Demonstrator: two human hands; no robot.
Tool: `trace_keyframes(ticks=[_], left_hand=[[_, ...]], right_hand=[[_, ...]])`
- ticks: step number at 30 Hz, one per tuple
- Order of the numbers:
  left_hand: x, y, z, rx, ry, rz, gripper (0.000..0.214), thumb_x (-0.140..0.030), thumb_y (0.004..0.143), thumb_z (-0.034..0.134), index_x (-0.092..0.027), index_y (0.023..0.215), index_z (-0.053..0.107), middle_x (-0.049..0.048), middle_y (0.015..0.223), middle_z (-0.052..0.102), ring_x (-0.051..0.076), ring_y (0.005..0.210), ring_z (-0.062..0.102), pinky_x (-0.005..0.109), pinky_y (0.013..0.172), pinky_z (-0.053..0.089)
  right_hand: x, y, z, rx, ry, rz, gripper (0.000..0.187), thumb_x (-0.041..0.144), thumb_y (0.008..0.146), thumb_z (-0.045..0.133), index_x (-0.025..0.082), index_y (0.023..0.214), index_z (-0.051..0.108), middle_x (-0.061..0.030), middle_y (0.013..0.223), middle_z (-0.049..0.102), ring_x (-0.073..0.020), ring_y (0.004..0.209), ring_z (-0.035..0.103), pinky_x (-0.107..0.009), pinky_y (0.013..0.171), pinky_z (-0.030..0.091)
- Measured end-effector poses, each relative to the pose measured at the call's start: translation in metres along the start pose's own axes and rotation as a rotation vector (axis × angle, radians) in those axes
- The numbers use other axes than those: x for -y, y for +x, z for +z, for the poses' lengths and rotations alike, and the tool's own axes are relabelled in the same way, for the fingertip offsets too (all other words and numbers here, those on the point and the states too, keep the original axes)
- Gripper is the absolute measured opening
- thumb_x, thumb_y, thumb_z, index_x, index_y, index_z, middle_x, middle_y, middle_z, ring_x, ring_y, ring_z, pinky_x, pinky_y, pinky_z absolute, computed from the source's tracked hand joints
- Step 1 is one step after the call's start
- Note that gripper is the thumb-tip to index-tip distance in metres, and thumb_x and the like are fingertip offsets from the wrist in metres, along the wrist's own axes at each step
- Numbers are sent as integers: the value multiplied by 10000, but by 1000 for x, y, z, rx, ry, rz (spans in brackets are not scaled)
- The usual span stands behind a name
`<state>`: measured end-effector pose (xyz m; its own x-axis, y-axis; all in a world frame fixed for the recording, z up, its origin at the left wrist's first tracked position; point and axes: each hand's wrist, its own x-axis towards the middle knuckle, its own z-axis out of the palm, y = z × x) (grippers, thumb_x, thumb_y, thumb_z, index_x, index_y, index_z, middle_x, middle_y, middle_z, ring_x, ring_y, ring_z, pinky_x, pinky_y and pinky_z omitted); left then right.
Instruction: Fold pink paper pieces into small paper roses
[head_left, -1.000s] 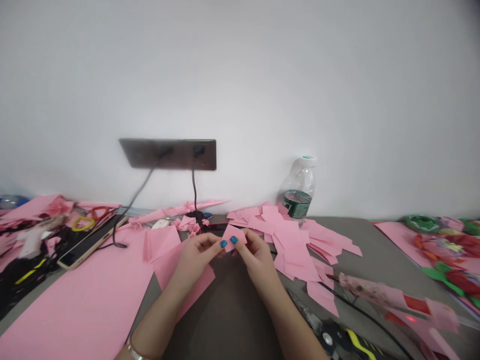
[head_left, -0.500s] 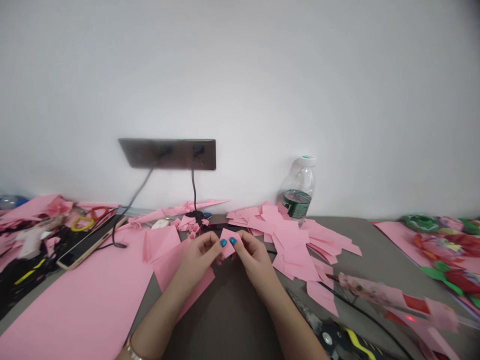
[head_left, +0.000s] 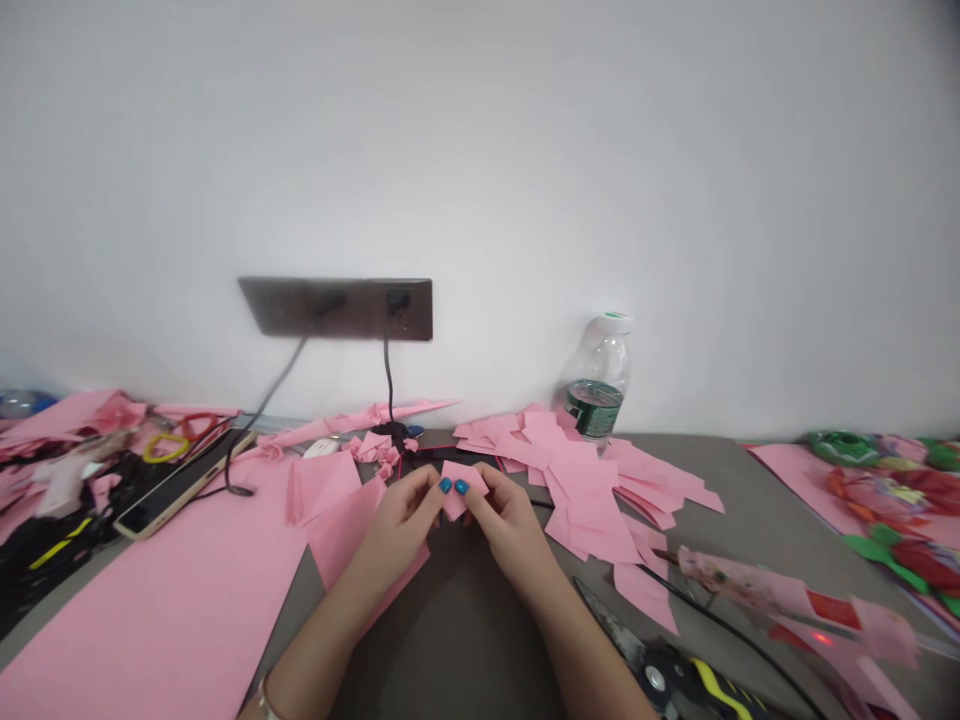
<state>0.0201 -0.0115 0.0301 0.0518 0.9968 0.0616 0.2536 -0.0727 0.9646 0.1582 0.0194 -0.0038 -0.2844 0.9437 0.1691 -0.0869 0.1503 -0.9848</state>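
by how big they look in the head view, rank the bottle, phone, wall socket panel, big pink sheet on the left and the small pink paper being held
1. Big pink sheet
2. Wall socket panel
3. Bottle and phone: too alike to rank
4. Small pink paper, partly covered

The paper square point(head_left: 454, 505) is between a phone point(head_left: 180, 485), left, and paper pieces point(head_left: 581, 485), right, a bottle point(head_left: 602, 385) behind those.

The paper piece point(head_left: 463, 474) looks smooth and matt, the bottle point(head_left: 607, 368) clear plastic (faintly glossy).
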Motion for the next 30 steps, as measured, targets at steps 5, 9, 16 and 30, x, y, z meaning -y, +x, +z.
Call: trace_keyframes(ticks=[5, 9, 16, 30], left_hand=[[1, 1, 1, 39, 75, 23, 289, -385, 867, 522, -202, 651, 464, -44, 631, 409, 133, 602, 374, 240, 559, 303], [0, 0, 0, 66, 47, 29, 289, -412, 866, 529, -195, 674, 526, -35, 645, 456, 138, 613, 401, 238, 567, 326], [0, 0, 0, 104, 38, -16, 271, -400, 861, 538, -178, 718, 598, -4, 672, 547, 166, 669, 483, 252, 604, 364], [-3, -1, 0, 34, 54, 39, 278, -399, 857, 505, -202, 676, 578, -2, 650, 553, 174, 640, 483, 253, 585, 367]], right_hand=[[-1, 0, 0, -45, 14, -3, 333, 491, 835, 586, 194, 706, 506, 34, 613, 466, -120, 550, 427, -232, 504, 332], [-1, 0, -1, -66, 12, -23, 338, 498, 835, 590, 194, 701, 529, 28, 613, 484, -123, 547, 425, -237, 500, 322], [0, 1, -1, -89, 61, -55, 309, 469, 832, 605, 186, 716, 559, 26, 630, 490, -125, 571, 425, -236, 526, 346], [-4, 2, -2, -95, 60, -42, 417, 561, 854, 563, 190, 665, 539, 31, 564, 470, -112, 516, 428, -229, 492, 350]])
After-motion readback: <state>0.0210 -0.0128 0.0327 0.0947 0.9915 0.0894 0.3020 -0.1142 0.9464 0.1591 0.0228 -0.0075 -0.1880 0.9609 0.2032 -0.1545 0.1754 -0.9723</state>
